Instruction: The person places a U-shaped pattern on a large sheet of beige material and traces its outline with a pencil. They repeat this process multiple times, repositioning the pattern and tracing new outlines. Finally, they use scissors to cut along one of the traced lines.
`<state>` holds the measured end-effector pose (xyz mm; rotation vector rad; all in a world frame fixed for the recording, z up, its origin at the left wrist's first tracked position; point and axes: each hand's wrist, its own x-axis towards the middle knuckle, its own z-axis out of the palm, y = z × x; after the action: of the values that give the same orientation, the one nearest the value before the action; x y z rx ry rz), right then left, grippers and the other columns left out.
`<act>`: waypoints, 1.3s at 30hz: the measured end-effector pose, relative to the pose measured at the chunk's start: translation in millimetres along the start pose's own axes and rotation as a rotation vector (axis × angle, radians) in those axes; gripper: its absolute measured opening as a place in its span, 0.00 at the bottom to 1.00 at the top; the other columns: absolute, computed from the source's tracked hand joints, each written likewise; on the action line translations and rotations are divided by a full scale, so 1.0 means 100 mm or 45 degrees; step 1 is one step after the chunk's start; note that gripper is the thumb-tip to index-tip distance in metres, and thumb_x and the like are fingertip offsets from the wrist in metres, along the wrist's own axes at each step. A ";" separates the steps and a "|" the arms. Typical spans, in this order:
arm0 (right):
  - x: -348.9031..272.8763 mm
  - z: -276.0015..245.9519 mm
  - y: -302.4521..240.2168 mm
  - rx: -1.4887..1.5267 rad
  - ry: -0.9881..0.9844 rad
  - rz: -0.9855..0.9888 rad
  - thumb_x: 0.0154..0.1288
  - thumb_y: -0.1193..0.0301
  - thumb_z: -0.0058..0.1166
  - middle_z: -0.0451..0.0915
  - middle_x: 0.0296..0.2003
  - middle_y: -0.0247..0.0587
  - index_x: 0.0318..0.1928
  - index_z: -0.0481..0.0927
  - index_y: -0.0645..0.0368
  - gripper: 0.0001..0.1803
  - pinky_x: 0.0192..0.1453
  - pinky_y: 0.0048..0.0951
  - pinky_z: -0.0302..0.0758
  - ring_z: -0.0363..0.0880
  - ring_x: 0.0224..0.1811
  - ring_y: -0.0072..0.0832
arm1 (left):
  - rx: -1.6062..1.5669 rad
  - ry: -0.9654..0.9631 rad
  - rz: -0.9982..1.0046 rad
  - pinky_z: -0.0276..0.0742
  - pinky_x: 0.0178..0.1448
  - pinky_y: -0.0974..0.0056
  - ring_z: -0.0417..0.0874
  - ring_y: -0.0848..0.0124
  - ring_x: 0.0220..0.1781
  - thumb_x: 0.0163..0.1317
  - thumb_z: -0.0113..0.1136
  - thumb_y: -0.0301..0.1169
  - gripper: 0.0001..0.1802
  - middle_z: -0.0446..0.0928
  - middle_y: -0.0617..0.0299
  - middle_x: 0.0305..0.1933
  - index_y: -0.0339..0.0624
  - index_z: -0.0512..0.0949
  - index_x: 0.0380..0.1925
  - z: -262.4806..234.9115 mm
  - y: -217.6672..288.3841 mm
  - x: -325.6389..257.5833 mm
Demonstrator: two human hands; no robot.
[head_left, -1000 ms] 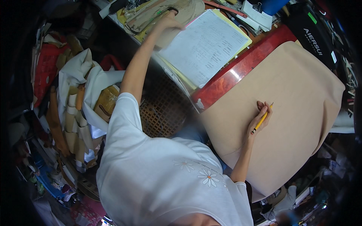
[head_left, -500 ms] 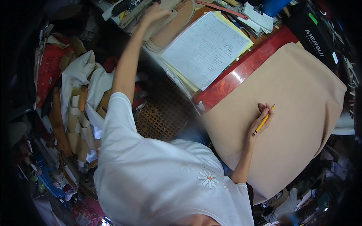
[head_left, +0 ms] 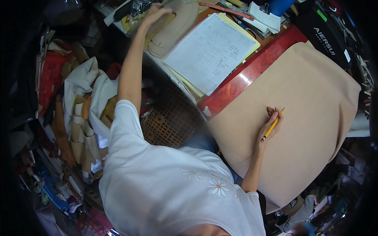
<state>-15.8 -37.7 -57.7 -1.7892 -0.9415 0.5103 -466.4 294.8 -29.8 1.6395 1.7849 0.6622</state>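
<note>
My right hand (head_left: 272, 121) rests on a big tan sheet of leather (head_left: 311, 106). A yellow pencil (head_left: 271, 130) is held in its fingers, its tip toward the far side and its end over the wrist. My left arm reaches to the far left, where my left hand (head_left: 156, 15) is over the work surface with its fingers stretched out and apart. Next to it lies a rounded, brownish flat pattern piece (head_left: 179, 29). Under that hand is a blurred olive-coloured piece (head_left: 157, 33), and I cannot make out whether the hand touches it.
Handwritten paper sheets (head_left: 212, 53) lie between the pattern piece and a glossy red board edge (head_left: 236, 80). Beyond are a red strap (head_left: 226, 10), a stack of white slips (head_left: 263, 17) and a black case (head_left: 321, 35). Leather scraps (head_left: 80, 126) and a red basket (head_left: 55, 76) stand at left.
My left hand has moved slightly left and its fingers have spread. The pattern pieces beneath it have shifted, and the rounded one now shows more. My right hand keeps the pencil in nearly the same place.
</note>
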 end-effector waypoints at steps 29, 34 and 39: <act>-0.02 -0.01 -0.07 0.064 0.023 0.001 0.76 0.65 0.42 0.80 0.38 0.43 0.48 0.76 0.61 0.14 0.56 0.29 0.73 0.81 0.45 0.29 | 0.444 0.123 0.010 0.72 0.62 0.60 0.77 0.50 0.58 0.30 0.80 0.49 0.61 0.72 0.34 0.55 0.18 0.60 0.58 0.74 -0.48 -0.01; 0.00 0.00 0.00 0.058 0.047 -0.016 0.76 0.67 0.44 0.81 0.36 0.42 0.48 0.76 0.62 0.12 0.55 0.28 0.73 0.81 0.44 0.28 | 0.446 0.194 -0.010 0.70 0.63 0.59 0.75 0.51 0.59 0.31 0.79 0.47 0.59 0.72 0.36 0.56 0.21 0.61 0.59 0.69 -0.47 0.02; 0.01 0.00 0.04 0.103 0.045 -0.060 0.75 0.68 0.45 0.81 0.36 0.42 0.47 0.76 0.62 0.11 0.53 0.27 0.75 0.81 0.43 0.28 | 0.530 0.299 -0.005 0.70 0.64 0.56 0.75 0.49 0.60 0.33 0.78 0.45 0.57 0.73 0.38 0.57 0.28 0.61 0.61 0.50 -0.28 -0.06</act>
<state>-13.6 -37.3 -61.1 -1.6942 -0.9238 0.4792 -448.5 283.7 -83.7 1.8866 2.2093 0.5215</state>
